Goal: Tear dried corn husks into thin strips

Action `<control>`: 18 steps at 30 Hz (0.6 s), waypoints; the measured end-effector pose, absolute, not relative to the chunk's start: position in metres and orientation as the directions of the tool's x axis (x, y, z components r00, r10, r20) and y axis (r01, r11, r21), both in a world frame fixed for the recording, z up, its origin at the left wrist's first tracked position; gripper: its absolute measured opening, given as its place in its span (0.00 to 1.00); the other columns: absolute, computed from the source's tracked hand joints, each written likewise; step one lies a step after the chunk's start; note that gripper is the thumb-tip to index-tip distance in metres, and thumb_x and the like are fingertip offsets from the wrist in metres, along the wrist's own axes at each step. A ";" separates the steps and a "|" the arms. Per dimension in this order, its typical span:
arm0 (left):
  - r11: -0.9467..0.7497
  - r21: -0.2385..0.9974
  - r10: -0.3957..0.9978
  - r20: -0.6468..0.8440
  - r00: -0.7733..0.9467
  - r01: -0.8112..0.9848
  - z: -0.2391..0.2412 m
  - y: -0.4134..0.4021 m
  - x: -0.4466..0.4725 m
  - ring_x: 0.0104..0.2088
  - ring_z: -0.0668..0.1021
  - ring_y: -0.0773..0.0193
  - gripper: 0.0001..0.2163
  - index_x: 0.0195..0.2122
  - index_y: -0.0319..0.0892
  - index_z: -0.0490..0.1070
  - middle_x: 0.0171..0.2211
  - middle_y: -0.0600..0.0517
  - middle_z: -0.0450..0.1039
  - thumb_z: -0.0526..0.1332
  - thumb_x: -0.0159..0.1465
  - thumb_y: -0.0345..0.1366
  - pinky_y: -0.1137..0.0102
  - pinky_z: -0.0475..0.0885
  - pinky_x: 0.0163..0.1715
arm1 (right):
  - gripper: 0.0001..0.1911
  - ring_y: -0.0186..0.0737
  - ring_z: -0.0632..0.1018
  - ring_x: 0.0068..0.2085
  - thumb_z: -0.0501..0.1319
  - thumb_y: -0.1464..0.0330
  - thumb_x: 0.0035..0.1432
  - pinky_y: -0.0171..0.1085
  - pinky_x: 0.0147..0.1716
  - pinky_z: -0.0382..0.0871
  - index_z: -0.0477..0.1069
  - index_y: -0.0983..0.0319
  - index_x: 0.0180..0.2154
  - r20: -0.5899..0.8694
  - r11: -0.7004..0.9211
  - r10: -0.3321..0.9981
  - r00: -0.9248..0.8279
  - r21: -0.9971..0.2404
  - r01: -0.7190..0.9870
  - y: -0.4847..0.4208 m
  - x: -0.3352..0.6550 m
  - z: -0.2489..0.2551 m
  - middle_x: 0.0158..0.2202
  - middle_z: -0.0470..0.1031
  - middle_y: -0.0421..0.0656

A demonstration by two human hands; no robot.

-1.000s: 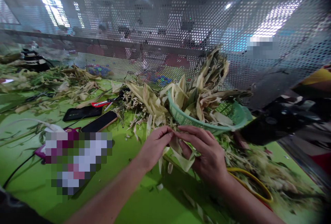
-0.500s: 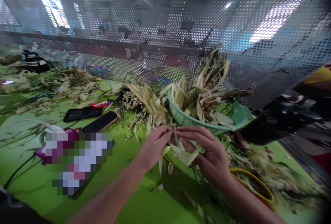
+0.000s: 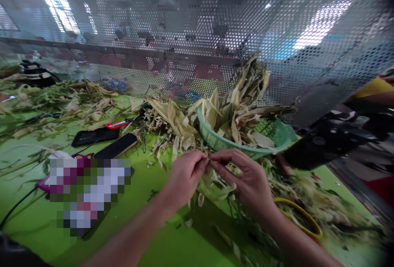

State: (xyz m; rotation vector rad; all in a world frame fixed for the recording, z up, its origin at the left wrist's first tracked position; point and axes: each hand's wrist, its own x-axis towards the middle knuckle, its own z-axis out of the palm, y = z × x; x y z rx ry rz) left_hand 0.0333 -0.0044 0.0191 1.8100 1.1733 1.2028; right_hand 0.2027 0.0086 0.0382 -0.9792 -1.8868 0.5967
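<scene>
My left hand (image 3: 189, 175) and my right hand (image 3: 244, 176) meet fingertip to fingertip above the green table (image 3: 147, 197). Both pinch a pale corn husk piece (image 3: 209, 176), which hangs down below the fingers; its top end is hidden between the fingertips. Just behind my hands stands a green plastic basket (image 3: 221, 140) holding dried corn husks (image 3: 240, 119). More loose husks (image 3: 175, 119) lie left of the basket. Under my right wrist, a yellow ring (image 3: 308, 217) rests among scraps and fine fibres.
Two phones (image 3: 115, 146) lie at the left, near a red-handled cutter (image 3: 118, 125). A purple power strip (image 3: 44, 185) with a cable sits beside a blurred-out object (image 3: 101, 193). Behind the table rises a perforated metal screen (image 3: 172, 24). A black machine part (image 3: 323, 139) juts in from the right.
My right fingers have closed into a tighter pinch beside the left fingertips. The husk piece now hangs lower and narrower. The whole view has shifted slightly.
</scene>
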 end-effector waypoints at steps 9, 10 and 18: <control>-0.127 0.987 0.972 0.105 0.210 0.094 0.024 -0.008 0.033 0.31 0.68 0.65 0.12 0.34 0.41 0.69 0.29 0.53 0.67 0.54 0.66 0.45 0.70 0.63 0.33 | 0.03 0.40 0.77 0.34 0.62 0.68 0.59 0.38 0.34 0.71 0.76 0.59 0.33 0.553 0.615 0.784 -0.284 -0.624 0.482 0.012 0.202 0.036 0.33 0.77 0.42; -0.105 0.992 0.971 0.088 0.224 0.066 0.024 -0.008 0.033 0.32 0.68 0.65 0.12 0.36 0.41 0.69 0.30 0.53 0.67 0.54 0.66 0.45 0.70 0.63 0.34 | 0.03 0.40 0.77 0.34 0.62 0.68 0.59 0.38 0.33 0.71 0.75 0.59 0.34 0.560 0.620 0.778 -0.285 -0.607 0.497 0.012 0.202 0.036 0.33 0.77 0.42; 0.007 1.000 0.977 -0.003 0.214 -0.018 0.014 -0.003 0.035 0.32 0.68 0.65 0.10 0.34 0.42 0.68 0.31 0.52 0.68 0.56 0.64 0.43 0.68 0.62 0.36 | 0.05 0.42 0.77 0.40 0.60 0.72 0.61 0.41 0.40 0.69 0.73 0.59 0.38 0.665 0.732 0.625 -0.408 -0.319 0.602 0.012 0.203 0.030 0.37 0.78 0.43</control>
